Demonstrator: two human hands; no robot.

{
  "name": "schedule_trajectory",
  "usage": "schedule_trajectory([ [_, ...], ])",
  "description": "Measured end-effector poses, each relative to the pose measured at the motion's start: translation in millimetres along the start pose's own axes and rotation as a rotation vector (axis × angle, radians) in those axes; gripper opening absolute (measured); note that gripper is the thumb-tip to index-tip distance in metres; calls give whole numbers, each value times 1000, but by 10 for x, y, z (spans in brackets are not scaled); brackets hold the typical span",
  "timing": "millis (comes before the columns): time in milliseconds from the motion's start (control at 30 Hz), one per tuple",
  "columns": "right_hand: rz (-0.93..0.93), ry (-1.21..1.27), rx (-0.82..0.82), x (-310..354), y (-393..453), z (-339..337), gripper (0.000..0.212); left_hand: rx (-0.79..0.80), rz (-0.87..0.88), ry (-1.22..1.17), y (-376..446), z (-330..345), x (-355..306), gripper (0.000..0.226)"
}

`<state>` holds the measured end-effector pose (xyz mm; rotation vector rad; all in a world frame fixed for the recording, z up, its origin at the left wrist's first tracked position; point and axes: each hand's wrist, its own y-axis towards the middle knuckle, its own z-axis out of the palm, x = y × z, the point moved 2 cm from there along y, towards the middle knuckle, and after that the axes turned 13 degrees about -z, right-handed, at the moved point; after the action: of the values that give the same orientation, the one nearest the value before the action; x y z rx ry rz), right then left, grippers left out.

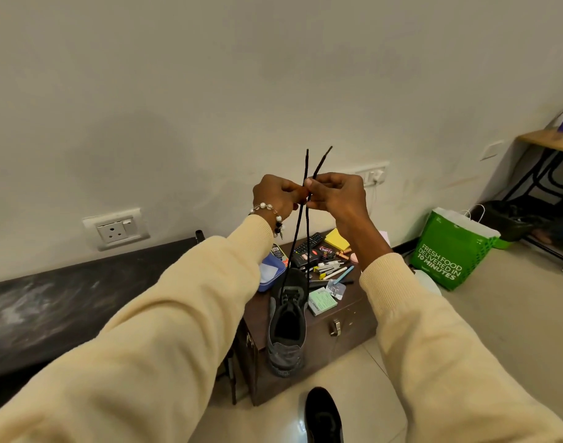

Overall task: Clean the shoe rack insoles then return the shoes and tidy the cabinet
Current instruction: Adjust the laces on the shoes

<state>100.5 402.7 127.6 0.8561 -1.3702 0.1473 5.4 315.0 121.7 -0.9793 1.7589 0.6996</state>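
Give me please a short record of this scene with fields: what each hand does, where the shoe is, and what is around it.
left hand: left hand pinches the black shoelace
right hand: right hand pinches the same lace, both ends pointing up above the hands
shoe: grey sneaker stands on the brown cabinet, lace pulled up from its eyelets
on cabinet: yellow sticky notes, shoe polish tin, pens, green box
floor: green delivery bag to the right; black shoe near the bottom edge
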Motion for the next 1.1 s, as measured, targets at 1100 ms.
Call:
schedule_trajectory([
  [1100, 174, 226, -76, -116, 175, -194, 3, 197, 61, 6, 118, 18, 166, 18],
])
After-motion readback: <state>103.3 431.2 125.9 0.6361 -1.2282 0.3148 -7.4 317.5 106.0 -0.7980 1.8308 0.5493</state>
